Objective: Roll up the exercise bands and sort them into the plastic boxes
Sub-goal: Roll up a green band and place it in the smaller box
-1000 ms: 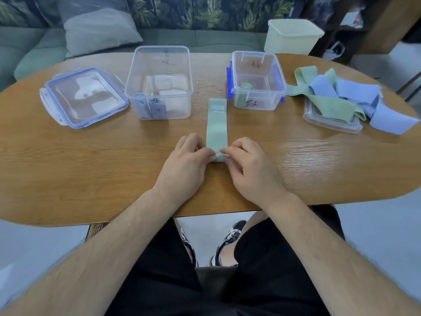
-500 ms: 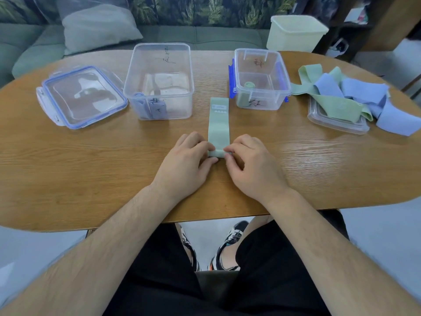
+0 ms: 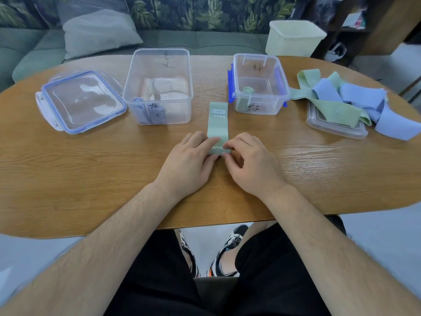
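Oval wood-grain desk, person seated at it, sofa behind. Green band lies flat mid-desk, long axis pointing away from the person, with the printed label at the far end, between the two boxes. The near end is turned into a small roll, only a turn or so by the look of it, and most of the length is unrolled. Left hand and right hand both have curled fingers pinching that rolled end, one from each side. Likely destination is the small box with blue clips, just right of the band's far end; one green roll is in it already. Larger clear box on the left holds at least one blue roll, and a blue-rimmed lid sits further left. Loose pile of green and blue bands lies on another clear lid at far right, so plenty left to do. Risks: uneven push from the two hands would make the roll telescope sideways. Elastic material could spring open once the pinch relaxes, esp. on the lift to the box. The far end is free, so the band may slide on the slick desk instead of winding. Dropping it in the wrong-colour box is the other failure.
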